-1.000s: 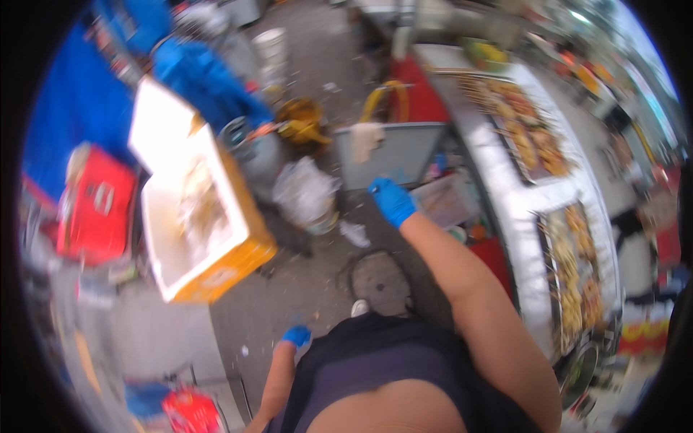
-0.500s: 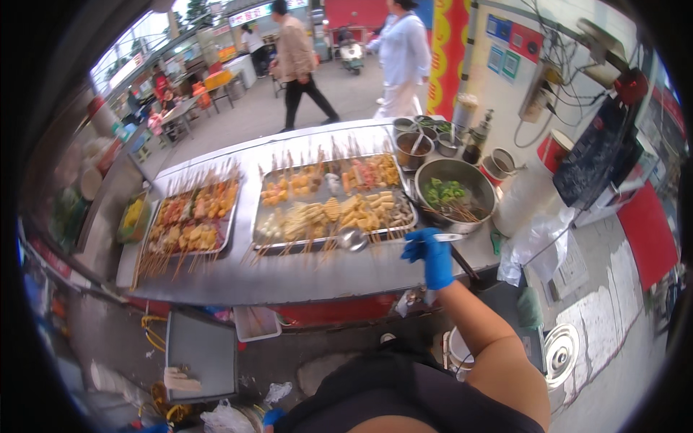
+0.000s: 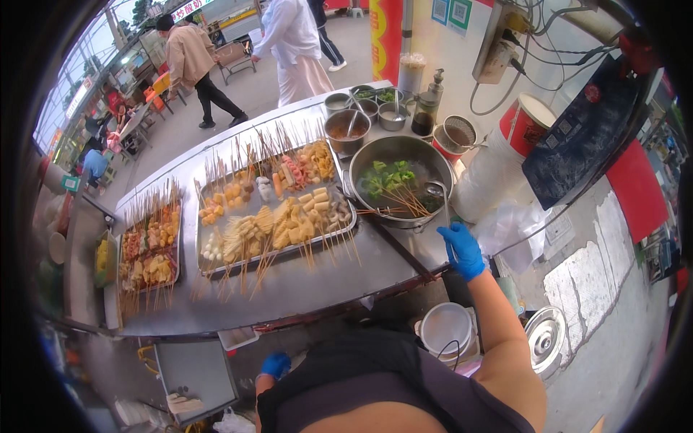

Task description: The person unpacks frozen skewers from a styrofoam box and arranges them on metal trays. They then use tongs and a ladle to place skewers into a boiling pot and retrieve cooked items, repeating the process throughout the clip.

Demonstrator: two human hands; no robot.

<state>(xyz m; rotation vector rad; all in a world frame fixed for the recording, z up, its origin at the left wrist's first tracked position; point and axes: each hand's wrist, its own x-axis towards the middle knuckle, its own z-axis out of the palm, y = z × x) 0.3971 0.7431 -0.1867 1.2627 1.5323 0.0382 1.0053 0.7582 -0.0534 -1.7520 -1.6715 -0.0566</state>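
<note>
My blue-gloved right hand (image 3: pixel 463 250) is closed on the handle of a metal ladle (image 3: pixel 435 189), whose bowl is inside the large steel pot (image 3: pixel 357 169) with green leafy vegetables (image 3: pixel 386 177) and wooden skewers. My blue-gloved left hand (image 3: pixel 276 366) is low beside my body, fingers curled; whether it holds anything is hidden. Left of the pot, a large steel tray (image 3: pixel 204 267) and a smaller tray (image 3: pixel 175 269) bear rows of skewered food. Steel sauce containers (image 3: pixel 346 148), a pump bottle (image 3: pixel 426 110) and a strainer (image 3: pixel 456 133) stand behind the pot.
The steel counter (image 3: pixel 317 281) runs across the view. Plastic bags (image 3: pixel 516 238), a power strip (image 3: pixel 494 54) with cables and a red-white bucket (image 3: pixel 527 123) are at right. A white pail (image 3: pixel 447 332) sits below. Passers-by (image 3: pixel 189 58) walk beyond the counter.
My view has swung from the foam box and floor to the counter. My right hand, reaching at the ladle, now grips it, its bowl moved from beside the tray into the pot. The passers-by walked leftward.
</note>
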